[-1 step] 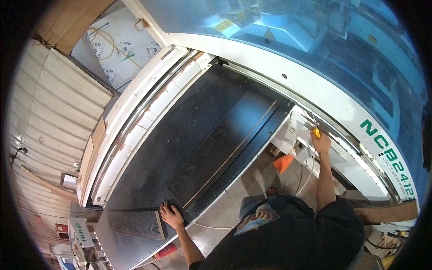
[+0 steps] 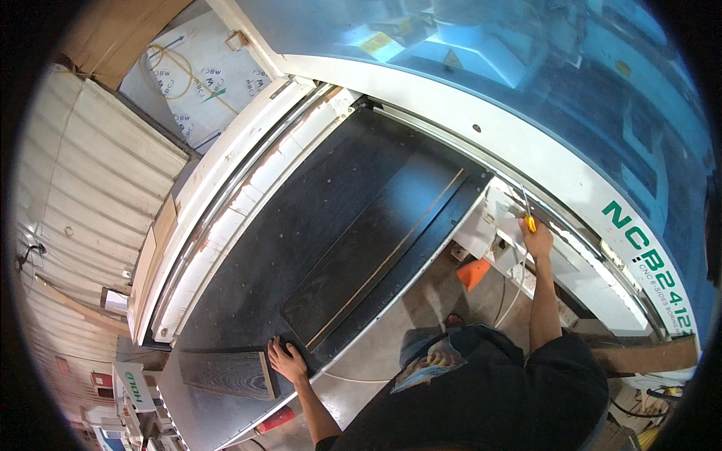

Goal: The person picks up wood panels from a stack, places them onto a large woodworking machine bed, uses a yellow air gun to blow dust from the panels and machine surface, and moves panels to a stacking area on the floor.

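My left hand lies flat with fingers spread on a black machine table. Its fingertips rest in the gap between two dark wood-grain boards. The shorter board is just left of it; the long board, with a pale edge strip, stretches away to the right. Out past the table's right corner, my right hand is closed around a yellow-handled tool. A long thin metal shaft points up and away from the handle; the tool's exact kind cannot be made out.
A white machine frame with a blue see-through cover arches over the far side. White rails run along the table's left. An orange object and a pale hose sit below the right edge. A brown plank is at far right.
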Demonstrator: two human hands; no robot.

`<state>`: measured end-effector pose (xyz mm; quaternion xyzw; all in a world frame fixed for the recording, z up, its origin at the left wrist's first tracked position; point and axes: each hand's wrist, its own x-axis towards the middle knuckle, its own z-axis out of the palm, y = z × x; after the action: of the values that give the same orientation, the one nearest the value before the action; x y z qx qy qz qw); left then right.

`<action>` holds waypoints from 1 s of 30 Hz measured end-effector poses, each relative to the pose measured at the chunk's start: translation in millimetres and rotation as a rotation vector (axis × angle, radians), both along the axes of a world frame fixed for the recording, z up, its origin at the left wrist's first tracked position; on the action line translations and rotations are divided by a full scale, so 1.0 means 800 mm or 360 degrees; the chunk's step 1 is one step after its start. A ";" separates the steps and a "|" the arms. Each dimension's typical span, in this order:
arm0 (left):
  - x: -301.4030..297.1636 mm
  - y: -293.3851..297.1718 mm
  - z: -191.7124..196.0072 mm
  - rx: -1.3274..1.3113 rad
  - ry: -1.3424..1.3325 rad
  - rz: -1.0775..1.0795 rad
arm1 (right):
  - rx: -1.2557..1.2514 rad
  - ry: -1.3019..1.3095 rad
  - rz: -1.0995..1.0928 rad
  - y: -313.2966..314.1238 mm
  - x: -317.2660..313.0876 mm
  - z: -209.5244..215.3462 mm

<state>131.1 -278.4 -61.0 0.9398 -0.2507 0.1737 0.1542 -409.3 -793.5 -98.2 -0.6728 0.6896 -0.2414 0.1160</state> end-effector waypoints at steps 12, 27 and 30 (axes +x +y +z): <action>-0.005 0.006 0.006 0.0001 0.0001 0.0001 | 0.0902 -0.0412 0.1321 0.088 0.212 0.084; -0.015 -0.003 0.018 0.0030 0.0110 0.0015 | 0.0572 -0.1060 0.0182 0.064 0.182 0.126; -0.015 -0.006 0.018 0.0020 0.0119 0.0028 | 0.0775 -0.0920 0.0332 0.072 0.191 0.138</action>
<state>119.3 -283.2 -46.9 0.9487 -0.2376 0.1382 0.1561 -256.8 -736.3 12.6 -0.5963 0.5935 -0.2371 0.4857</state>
